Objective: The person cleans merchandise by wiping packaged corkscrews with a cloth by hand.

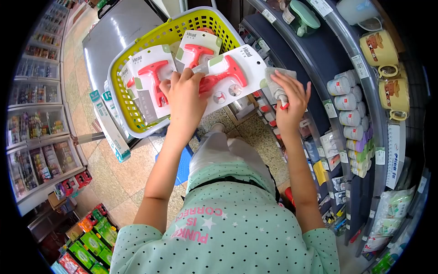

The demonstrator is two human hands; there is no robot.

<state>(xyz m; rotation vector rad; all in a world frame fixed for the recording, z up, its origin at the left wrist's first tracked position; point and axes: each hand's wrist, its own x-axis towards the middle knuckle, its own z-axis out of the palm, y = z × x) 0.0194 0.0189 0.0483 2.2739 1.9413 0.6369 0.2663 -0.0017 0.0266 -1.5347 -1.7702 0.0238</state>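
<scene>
My left hand [185,98] is over the basket, its fingers closed at the handle end of a red T-shaped tool [228,75] on a white card. That card slants past the basket's right rim. Beneath and beside the same hand are more carded tools, one red T-shaped tool [156,75] at the left and another [198,51] behind. Near the card's right end, my right hand [291,100] is closed around a crumpled grey cloth [279,81]. A small red piece shows below the cloth; what it belongs to is hidden.
The yellow-green basket [132,116] has a grey rim and rests by a metal-topped surface [114,34]. Long teal-and-white boxes [109,128] stand at its left. Shelves at right hold yellow mugs [379,48] and rolled white goods [340,86]. A blue stool [182,165] is below.
</scene>
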